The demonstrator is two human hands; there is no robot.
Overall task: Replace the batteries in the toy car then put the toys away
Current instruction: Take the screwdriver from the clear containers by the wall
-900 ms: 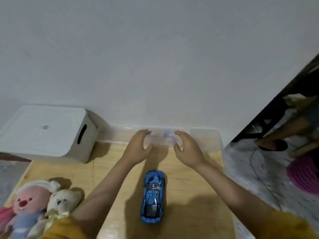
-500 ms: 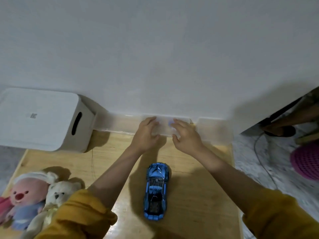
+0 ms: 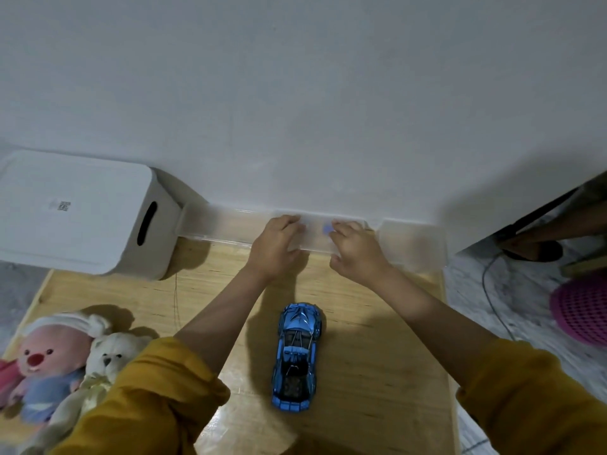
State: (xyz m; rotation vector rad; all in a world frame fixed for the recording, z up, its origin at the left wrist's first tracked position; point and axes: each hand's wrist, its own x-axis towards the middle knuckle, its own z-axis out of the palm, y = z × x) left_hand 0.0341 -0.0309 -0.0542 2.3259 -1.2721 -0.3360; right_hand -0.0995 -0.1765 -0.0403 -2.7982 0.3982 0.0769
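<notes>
White wall fills most of what we see, and under it lies the wooden bench point(image 3: 361, 323) with our things. Since a moment ago our hands have come closer together on the small clear box point(image 3: 312, 238) that stands against the wall, and the view has tilted a little upward. Our left hand point(image 3: 274, 246) now lies over the left end of the box with its fingers bent on top, and our right hand point(image 3: 356, 249) holds the right end, thumb below. We judge that we are about to open it or pull it toward us, probably to get the new batteries. Something small and blue point(image 3: 327, 228) shows through the lid; what else is inside we cannot tell. More clear trays point(image 3: 414, 244) stand beside it, their contents not visible. The blue toy car point(image 3: 297, 356) rests untouched on the bench between our arms. Two plush toys point(image 3: 65, 362) lie at the left, near the white closed bin point(image 3: 82, 211).
</notes>
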